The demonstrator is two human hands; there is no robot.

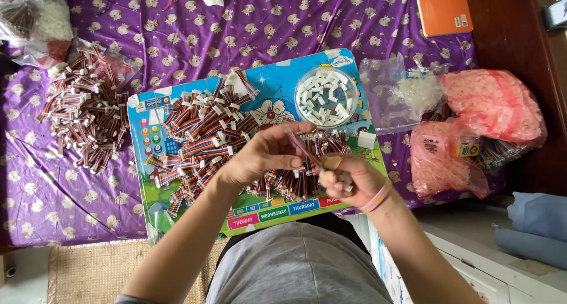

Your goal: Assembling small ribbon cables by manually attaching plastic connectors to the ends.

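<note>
My left hand (263, 153) and my right hand (348, 177) meet over a colourful cartoon board (147, 112). Between them runs a short multicoloured ribbon cable (304, 150); the left fingers pinch its upper end, the right fingers grip its lower end with a small white connector (347, 187). A pink band is on my right wrist. Under the hands, a heap of similar cable pieces (201, 139) with white plugs covers the board. A round clear tub (326, 96) of white connectors stands at the board's far right corner.
A second pile of cables (85, 106) lies on the purple patterned cloth at left. Clear and pink plastic bags (490, 106) sit at right, an orange book (443, 10) at the far right, a woven mat (88, 271) below.
</note>
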